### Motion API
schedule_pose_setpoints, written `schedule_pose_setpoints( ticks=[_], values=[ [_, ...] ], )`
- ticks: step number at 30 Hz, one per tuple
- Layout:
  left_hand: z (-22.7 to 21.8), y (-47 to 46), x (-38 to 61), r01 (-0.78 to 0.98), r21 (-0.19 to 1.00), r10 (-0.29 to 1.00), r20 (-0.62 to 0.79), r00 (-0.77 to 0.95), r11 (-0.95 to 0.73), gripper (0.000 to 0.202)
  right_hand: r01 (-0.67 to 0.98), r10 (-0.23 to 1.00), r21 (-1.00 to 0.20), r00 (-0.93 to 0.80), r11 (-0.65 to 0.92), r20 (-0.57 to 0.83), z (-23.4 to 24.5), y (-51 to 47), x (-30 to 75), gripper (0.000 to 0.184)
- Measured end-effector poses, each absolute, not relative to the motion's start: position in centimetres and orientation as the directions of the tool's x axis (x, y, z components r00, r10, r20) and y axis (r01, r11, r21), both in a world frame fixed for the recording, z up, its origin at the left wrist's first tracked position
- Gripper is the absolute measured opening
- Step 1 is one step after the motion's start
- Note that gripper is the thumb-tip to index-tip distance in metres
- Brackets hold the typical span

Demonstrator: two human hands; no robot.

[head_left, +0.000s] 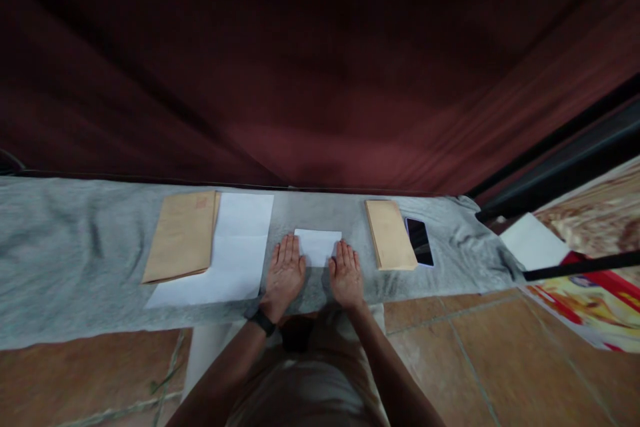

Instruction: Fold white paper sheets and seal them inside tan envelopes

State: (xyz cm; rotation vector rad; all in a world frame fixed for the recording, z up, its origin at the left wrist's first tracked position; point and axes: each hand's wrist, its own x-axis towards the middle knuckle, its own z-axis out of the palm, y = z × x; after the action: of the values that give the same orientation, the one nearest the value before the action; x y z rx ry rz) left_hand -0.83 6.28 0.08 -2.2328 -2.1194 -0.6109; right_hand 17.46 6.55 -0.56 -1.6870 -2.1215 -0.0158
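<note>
Left hand and right hand open flat, apart, on white paper; envelope stamp illegible.

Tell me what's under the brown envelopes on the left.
Under the brown envelopes lie white paper sheets, showing past their right and near edges, all on the grey cloth. How far the sheets reach beneath is hidden.

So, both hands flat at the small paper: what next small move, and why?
Probably lift the right hand toward the envelope beside it: the paper looks already folded small, the left hand can pin it, and that envelope lies closest.
</note>
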Motion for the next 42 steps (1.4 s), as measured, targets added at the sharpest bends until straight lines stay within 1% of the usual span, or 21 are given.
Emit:
schedule_pose_setpoints(
  ticks=[3, 6, 8, 12, 15, 18, 24, 32, 37, 42],
  values=[
    [0.3, 6.1, -0.9, 0.961, 0.268, 0.957, 0.288, -0.020, -0.061, 0.062, 0.920, 0.931, -0.295, -0.154, 0.256, 0.330, -0.4, 6.7, 18.1, 0.052],
    [0.5, 6.3, -0.6, 0.962, 0.267, 0.954, 0.300, -0.028, -0.056, 0.062, 0.895, 0.927, -0.345, -0.165, 0.284, 0.336, -0.1, 7.2, 18.2, 0.051],
    [0.7, 6.9, -0.2, 0.956, 0.268, 0.955, 0.296, 0.035, -0.118, 0.061, 0.872, 0.920, -0.362, -0.209, 0.328, 0.331, 0.3, 7.8, 18.0, 0.050],
    [1.1, 8.4, 0.6, 0.907, 0.263, 0.928, 0.269, 0.257, -0.327, 0.058, 0.829, 0.898, -0.364, -0.335, 0.425, 0.286, 0.8, 9.2, 16.7, 0.051],
    [1.3, 9.3, 1.0, 0.898, 0.249, 0.923, 0.233, 0.308, -0.363, 0.058, 0.817, 0.888, -0.353, -0.390, 0.456, 0.244, 0.8, 10.0, 15.9, 0.052],
    [1.5, 9.6, 1.1, 0.913, 0.230, 0.932, 0.217, 0.289, -0.336, 0.058, 0.835, 0.888, -0.312, -0.395, 0.454, 0.234, 0.4, 10.4, 15.5, 0.052],
    [1.4, 9.0, 1.0, 0.931, 0.226, 0.941, 0.246, 0.232, -0.288, 0.062, 0.884, 0.907, -0.242, -0.345, 0.401, 0.243, 0.2, 10.0, 15.5, 0.053],
    [0.9, 8.3, 0.6, 0.949, 0.232, 0.959, 0.237, 0.157, -0.213, 0.066, 0.905, 0.917, -0.247, -0.270, 0.346, 0.294, 0.2, 9.7, 15.7, 0.052],
    [0.5, 8.1, 0.3, 0.956, 0.240, 0.961, 0.254, 0.107, -0.169, 0.062, 0.922, 0.932, -0.243, -0.229, 0.300, 0.282, 0.1, 9.7, 16.2, 0.053],
    [0.2, 7.8, 0.0, 0.956, 0.257, 0.959, 0.276, 0.065, -0.139, 0.062, 0.935, 0.940, -0.227, -0.207, 0.272, 0.273, 0.1, 9.5, 17.0, 0.053]
  ],
)
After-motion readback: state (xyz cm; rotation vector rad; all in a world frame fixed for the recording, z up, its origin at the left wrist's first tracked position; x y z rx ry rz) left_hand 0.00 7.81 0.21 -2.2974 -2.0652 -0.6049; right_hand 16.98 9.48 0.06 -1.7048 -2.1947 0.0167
